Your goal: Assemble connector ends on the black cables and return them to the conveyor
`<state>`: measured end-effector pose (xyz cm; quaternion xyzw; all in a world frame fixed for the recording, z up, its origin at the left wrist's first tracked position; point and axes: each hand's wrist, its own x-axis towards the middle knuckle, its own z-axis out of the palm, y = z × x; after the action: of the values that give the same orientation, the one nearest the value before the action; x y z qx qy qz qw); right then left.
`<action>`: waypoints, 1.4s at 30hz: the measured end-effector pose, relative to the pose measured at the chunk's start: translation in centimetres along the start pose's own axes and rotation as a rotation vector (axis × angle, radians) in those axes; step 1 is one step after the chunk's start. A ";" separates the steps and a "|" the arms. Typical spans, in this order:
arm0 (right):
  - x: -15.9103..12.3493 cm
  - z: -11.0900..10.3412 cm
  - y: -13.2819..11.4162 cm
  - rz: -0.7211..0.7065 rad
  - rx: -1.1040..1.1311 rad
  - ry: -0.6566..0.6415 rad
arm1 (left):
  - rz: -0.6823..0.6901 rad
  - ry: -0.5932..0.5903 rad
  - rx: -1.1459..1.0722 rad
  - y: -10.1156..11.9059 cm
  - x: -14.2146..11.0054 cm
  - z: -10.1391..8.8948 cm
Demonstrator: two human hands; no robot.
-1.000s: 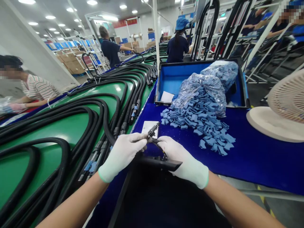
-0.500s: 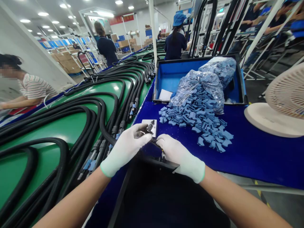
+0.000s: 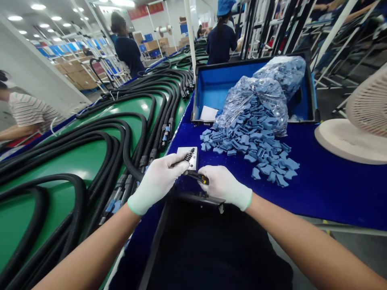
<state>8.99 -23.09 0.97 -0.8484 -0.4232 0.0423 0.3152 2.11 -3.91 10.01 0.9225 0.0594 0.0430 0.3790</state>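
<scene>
Cloth, plastic and metal around your desk point(image 3: 320, 185)

Your white gloves point(image 3: 159, 177) look like matt knit cloth; the coiled part point(image 3: 190, 154) glints like metal. The blue clips point(image 3: 242, 139) are matt plastic, their bag point(image 3: 255, 88) clear, glossy and crinkled. The black hoses point(image 3: 128, 141) look ribbed, the green surface point(image 3: 86, 159) smooth and glossy.

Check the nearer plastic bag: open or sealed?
Open: blue pieces spill from the front of the nearer plastic bag onto the blue tabletop. Can't tell whether through its mouth or a tear.

From the head, facing forward, angled down
</scene>
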 end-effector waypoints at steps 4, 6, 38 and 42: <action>0.0 -0.2 0.3 0.013 0.054 0.012 | 0.016 -0.026 -0.089 0.2 0.5 0.0; -0.5 -1.6 -0.1 -0.011 0.106 -0.025 | 0.024 -0.058 -0.173 0.3 0.8 0.0; -3.8 -3.0 -2.0 0.228 0.931 0.019 | 0.808 -0.432 0.232 -0.6 0.5 2.4; -4.0 -3.3 -1.9 0.127 0.844 0.098 | 0.460 -0.401 -0.078 -0.9 1.6 2.7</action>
<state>6.24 -26.90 3.88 -0.6704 -0.3000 0.1908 0.6513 3.99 -4.95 7.54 0.8867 -0.2286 -0.0533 0.3984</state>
